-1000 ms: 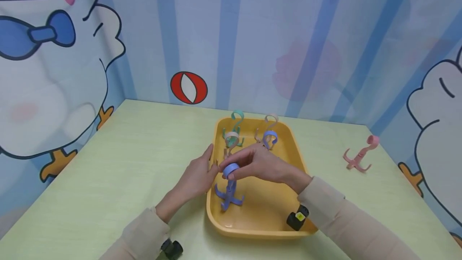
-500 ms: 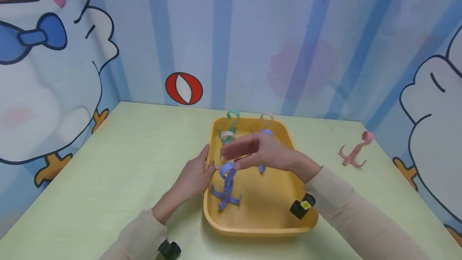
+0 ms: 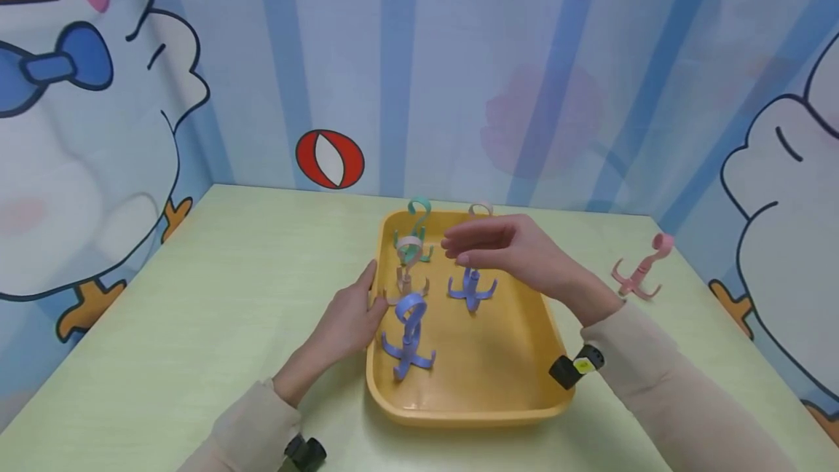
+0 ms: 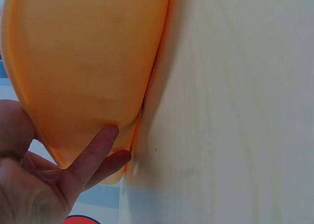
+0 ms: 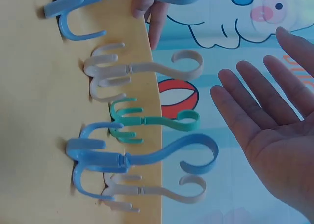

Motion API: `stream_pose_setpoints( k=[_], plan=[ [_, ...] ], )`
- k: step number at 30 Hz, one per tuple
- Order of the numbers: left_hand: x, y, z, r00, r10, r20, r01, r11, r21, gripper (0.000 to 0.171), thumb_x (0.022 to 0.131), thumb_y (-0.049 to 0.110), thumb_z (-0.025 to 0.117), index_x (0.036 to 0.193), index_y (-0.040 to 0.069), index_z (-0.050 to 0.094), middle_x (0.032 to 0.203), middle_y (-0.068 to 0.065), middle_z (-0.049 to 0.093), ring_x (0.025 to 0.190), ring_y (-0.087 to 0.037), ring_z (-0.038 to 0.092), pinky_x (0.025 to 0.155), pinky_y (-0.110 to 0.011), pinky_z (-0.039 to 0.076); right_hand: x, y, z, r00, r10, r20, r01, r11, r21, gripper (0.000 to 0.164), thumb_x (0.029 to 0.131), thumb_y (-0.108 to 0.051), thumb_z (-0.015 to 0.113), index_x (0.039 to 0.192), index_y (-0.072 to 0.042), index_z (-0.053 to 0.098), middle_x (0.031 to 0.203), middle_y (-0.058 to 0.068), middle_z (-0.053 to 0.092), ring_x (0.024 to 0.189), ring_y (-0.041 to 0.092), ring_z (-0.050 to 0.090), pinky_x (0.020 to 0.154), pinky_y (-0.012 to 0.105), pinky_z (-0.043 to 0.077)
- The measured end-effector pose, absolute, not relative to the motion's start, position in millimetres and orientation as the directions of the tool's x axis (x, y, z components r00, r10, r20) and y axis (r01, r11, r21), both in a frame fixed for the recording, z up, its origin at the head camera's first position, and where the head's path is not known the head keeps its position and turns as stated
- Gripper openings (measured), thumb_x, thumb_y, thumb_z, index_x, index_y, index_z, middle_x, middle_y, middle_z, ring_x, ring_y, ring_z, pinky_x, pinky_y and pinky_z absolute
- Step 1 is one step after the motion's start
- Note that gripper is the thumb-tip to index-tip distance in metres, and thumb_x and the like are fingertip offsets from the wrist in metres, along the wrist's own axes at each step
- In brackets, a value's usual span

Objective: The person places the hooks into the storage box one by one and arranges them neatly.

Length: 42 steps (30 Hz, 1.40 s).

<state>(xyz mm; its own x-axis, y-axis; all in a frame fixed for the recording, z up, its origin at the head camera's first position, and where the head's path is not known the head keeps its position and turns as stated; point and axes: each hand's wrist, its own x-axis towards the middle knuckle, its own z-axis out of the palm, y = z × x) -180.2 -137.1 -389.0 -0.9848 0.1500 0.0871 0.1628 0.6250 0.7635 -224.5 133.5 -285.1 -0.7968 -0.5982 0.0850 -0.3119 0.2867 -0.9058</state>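
My left hand (image 3: 347, 319) holds the left wall of a yellow plastic tray (image 3: 472, 416), its thumb at the rim and fingers against the outside, seen in the left wrist view. My right hand (image 3: 518, 250) hovers over the tray's far half, fingers extended, holding nothing. Inside stand several upright claw hooks with curled tops: a blue hook (image 3: 409, 344) at the near left, a beige hook (image 3: 406, 279) behind it, a green hook (image 3: 418, 228) at the far left. A second blue hook (image 3: 472, 290) is partly hidden under my right hand; another beige hook (image 5: 157, 189) stands farther back.
A pink claw hook (image 3: 645, 268) stands on the pale green table (image 3: 262, 275), right of the tray. Behind the table hangs a striped blue cloth (image 3: 446, 93) with cartoon figures.
My right hand has let go of the near-left blue hook, opened, and moved up and right, over the second blue hook. The left hand stays on the tray's wall.
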Motion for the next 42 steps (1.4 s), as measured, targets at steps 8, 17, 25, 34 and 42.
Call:
stream_pose_setpoints(
  k=[8,17,25,34,42],
  plan=[
    [-180.6,-137.4,-389.0,-0.984,0.152,0.091,0.168,0.629,0.759,0.072,0.103,0.011,0.047,0.166,-0.006,0.018,0.140,-0.031,0.062,0.055,-0.013,0.064,0.048,-0.028,0.051,-224.4,161.8,-289.9,-0.857,-0.506,0.098,-0.286,0.309,-0.907,0.042,0.098,-0.021,0.076,0.138,-0.011,0.071,0.134,0.011,0.074,0.116,0.016,0.074,0.102,0.034,0.058],
    [-179.9,-136.0,-390.1,-0.985,0.149,0.088,0.164,0.644,0.747,0.072,0.102,0.012,0.048,0.166,-0.007,0.019,0.146,-0.032,0.059,0.059,-0.014,0.064,0.051,-0.028,0.051,-221.3,200.8,-302.6,-0.919,-0.376,0.122,-0.250,0.312,-0.917,0.042,0.099,-0.023,0.075,0.136,-0.005,0.070,0.125,0.004,0.078,0.112,0.011,0.075,0.099,0.031,0.059],
    [-179.9,-136.2,-389.6,-0.985,0.147,0.090,0.164,0.636,0.754,0.072,0.102,0.011,0.048,0.166,-0.006,0.018,0.131,-0.030,0.067,0.049,-0.012,0.059,0.046,-0.028,0.048,-221.4,225.9,-312.1,-0.941,-0.302,0.151,-0.206,0.157,-0.966,0.029,0.102,-0.014,0.070,0.130,-0.009,0.073,0.116,-0.008,0.079,0.108,0.009,0.077,0.090,0.029,0.061],
    [-180.5,-135.9,-388.9,-0.986,0.145,0.085,0.158,0.633,0.758,0.072,0.102,0.012,0.047,0.166,-0.006,0.019,0.121,-0.027,0.069,0.049,-0.012,0.058,0.045,-0.027,0.048,-217.6,237.0,-315.9,-0.944,-0.281,0.175,-0.213,0.110,-0.971,0.023,0.102,-0.011,0.068,0.123,-0.015,0.076,0.116,-0.006,0.079,0.107,0.009,0.077,0.089,0.029,0.062],
    [-180.5,-135.5,-388.8,-0.987,0.141,0.078,0.150,0.633,0.759,0.072,0.102,0.012,0.047,0.166,-0.006,0.019,0.109,-0.022,0.070,0.048,-0.012,0.057,0.045,-0.027,0.048,-218.7,245.6,-320.1,-0.961,-0.231,0.150,-0.177,0.103,-0.979,0.020,0.102,-0.016,0.069,0.121,-0.017,0.076,0.114,-0.007,0.080,0.106,0.009,0.077,0.088,0.029,0.062]
  ],
)
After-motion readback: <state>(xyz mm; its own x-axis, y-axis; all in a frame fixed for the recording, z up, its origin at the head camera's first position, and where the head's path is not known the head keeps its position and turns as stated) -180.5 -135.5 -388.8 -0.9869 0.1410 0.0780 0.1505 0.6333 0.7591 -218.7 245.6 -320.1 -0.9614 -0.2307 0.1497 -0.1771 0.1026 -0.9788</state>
